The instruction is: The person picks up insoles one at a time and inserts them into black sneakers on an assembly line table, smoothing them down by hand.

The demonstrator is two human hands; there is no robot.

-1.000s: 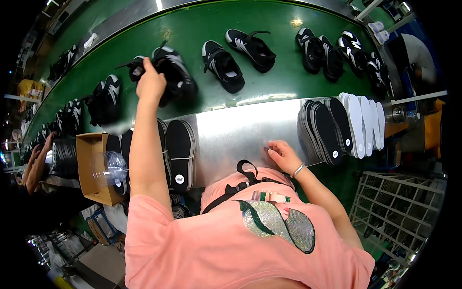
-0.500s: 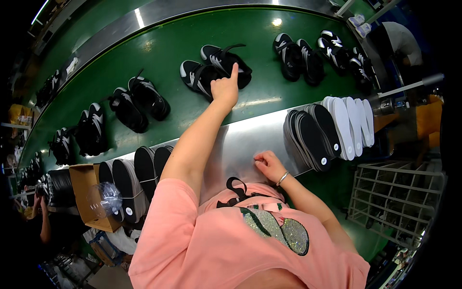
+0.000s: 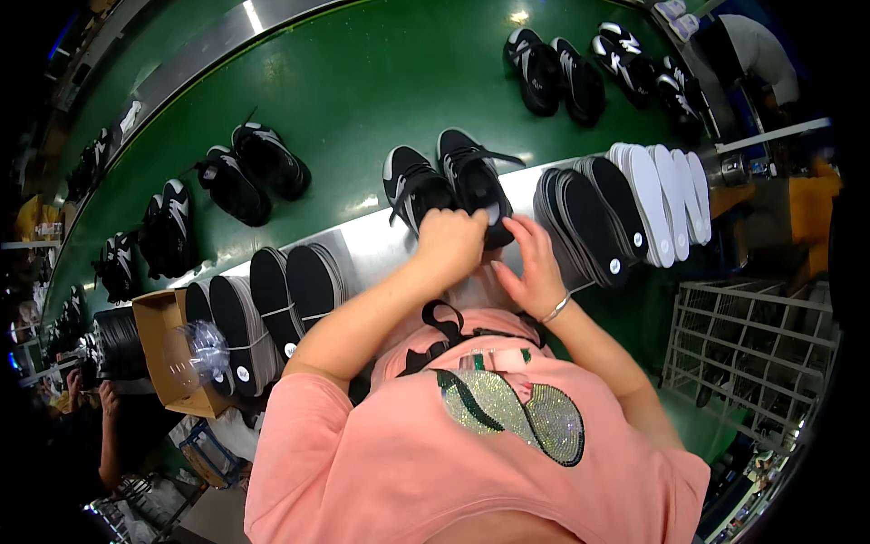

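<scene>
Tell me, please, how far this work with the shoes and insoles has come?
Done: a black pair is pulled to the steel ledge. In hand: the left hand and right hand work at its heels. Left: black insoles, white insoles and other pairs on the green belt wait.

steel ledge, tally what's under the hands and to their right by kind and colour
black shoes: 2
black insole fan: 1
white insole fan: 1
total: 4
</scene>
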